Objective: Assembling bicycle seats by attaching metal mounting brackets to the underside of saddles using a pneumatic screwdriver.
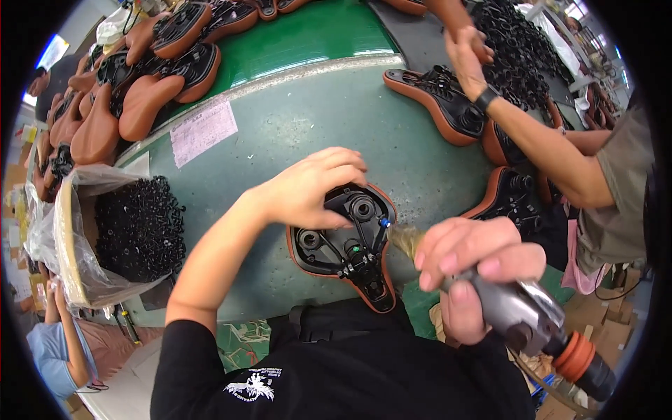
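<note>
An upturned bicycle saddle (329,245) lies before me, its black underside with two coil springs, rails and clamp facing up inside a brown rim. My left hand (304,187) grips its far left part, fingers bent over the far edge and thumb across the underside. In my right hand (483,262) is a grey air screwdriver (514,311) with an orange ring. Its front end, wrapped in something yellowish, points at the saddle's right edge. A small blue tip (384,222) shows there; whether it touches a screw I cannot tell.
A plastic-lined box (73,238) of small black parts stands at left. Brown saddles (98,126) pile up far left. A paper sheet (203,133) lies on the green table (280,119). At right a co-worker's hand (465,63) reaches over another saddle (434,105), beside heaped black parts (518,63).
</note>
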The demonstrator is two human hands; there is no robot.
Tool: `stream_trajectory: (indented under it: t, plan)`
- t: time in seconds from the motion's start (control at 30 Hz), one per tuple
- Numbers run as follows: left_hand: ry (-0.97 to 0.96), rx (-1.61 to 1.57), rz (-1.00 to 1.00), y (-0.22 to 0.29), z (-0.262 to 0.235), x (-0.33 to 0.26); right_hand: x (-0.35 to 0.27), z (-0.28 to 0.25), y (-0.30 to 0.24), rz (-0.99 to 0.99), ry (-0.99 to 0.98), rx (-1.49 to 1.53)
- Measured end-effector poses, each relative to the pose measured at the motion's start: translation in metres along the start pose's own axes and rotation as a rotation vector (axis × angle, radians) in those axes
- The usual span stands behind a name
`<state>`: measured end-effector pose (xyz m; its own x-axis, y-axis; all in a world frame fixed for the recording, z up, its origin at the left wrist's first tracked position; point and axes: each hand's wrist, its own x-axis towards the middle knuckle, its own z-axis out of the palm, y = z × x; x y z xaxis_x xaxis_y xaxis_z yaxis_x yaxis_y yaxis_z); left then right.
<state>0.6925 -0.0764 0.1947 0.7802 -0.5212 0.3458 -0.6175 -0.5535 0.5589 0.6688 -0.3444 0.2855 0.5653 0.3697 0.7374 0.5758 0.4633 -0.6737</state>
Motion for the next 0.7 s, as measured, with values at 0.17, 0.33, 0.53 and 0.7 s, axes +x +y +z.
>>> stream_trajectory:
  t: [0.17, 0.33, 0.53, 0.7]
  plan:
    - [-0.156, -0.640, 0.076, -0.037, 0.045, 0.007, 0.001, 0.006, 0.021, 0.094, -0.030, -0.050]
    - [-0.055, -0.744, -0.023, -0.031, 0.057, -0.005, 0.007, 0.012, 0.034, 0.167, -0.237, -0.177]
    - [0.105, -0.709, -0.055, -0.016, 0.069, -0.019, 0.002, 0.019, 0.054, 0.157, -0.222, -0.125]
    - [0.106, -0.684, -0.107, -0.006, 0.067, -0.023, -0.010, 0.023, 0.070, 0.263, -0.095, 0.015]
